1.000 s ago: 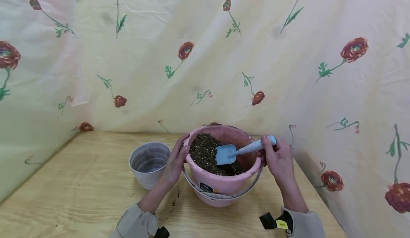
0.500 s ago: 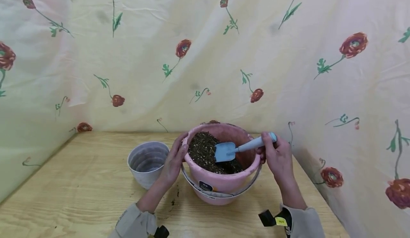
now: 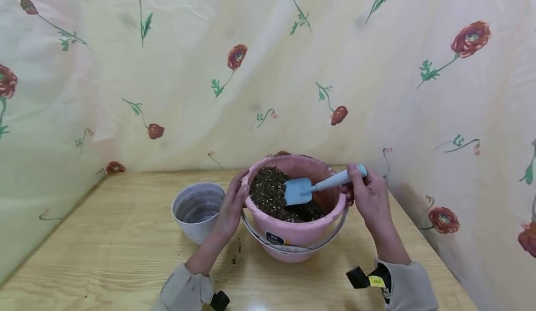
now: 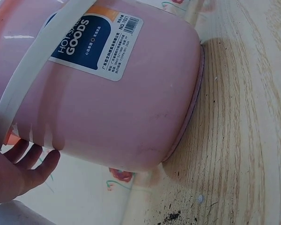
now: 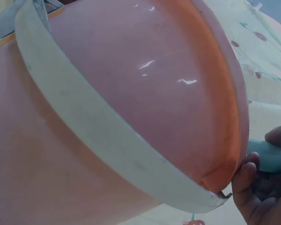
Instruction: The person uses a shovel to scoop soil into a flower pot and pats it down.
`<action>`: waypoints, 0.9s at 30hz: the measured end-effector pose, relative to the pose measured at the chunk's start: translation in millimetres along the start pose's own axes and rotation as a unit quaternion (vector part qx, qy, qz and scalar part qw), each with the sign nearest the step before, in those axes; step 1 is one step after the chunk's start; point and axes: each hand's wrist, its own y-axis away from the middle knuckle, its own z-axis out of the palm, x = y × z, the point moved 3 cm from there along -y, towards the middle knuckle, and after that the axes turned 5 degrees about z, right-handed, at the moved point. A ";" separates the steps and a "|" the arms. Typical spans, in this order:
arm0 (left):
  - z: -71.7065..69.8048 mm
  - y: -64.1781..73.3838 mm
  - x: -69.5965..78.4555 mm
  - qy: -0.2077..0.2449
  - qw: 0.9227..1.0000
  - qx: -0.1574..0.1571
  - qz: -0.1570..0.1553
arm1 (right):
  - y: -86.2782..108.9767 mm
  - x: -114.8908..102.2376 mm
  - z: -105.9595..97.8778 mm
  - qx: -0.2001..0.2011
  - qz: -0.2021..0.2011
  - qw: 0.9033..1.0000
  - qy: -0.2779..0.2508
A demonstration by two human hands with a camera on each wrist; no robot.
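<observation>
A pink bucket (image 3: 293, 227) stands on the table, part filled with dark potting soil (image 3: 268, 195) heaped toward its left side. My left hand (image 3: 229, 211) holds the bucket's left rim, and its fingertips lie against the outer wall in the left wrist view. With my right hand (image 3: 370, 197) I grip the handle of a light blue hand trowel (image 3: 298, 191) at the bucket's right rim. Some right fingers (image 5: 243, 185) sit right at that rim. The trowel's blade rests over the soil. The white bail handle (image 4: 37, 61) hangs down along the bucket's front.
Left of the bucket, a pale grey plant pot (image 3: 196, 229) stands upright close to my left hand. Specks of spilled soil (image 4: 172, 216) lie on the wooden table (image 3: 121, 255). A flowered cloth (image 3: 188, 78) hangs behind and along both sides.
The head view has shifted slightly. Both hands, the bucket and the trowel keep the same arrangement.
</observation>
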 end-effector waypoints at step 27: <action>-1.5 -3.0 -1.9 0.003 1.000 -0.009 -0.008 | -1.3 -8.6 5.3 -0.100 -0.054 0.991 0.063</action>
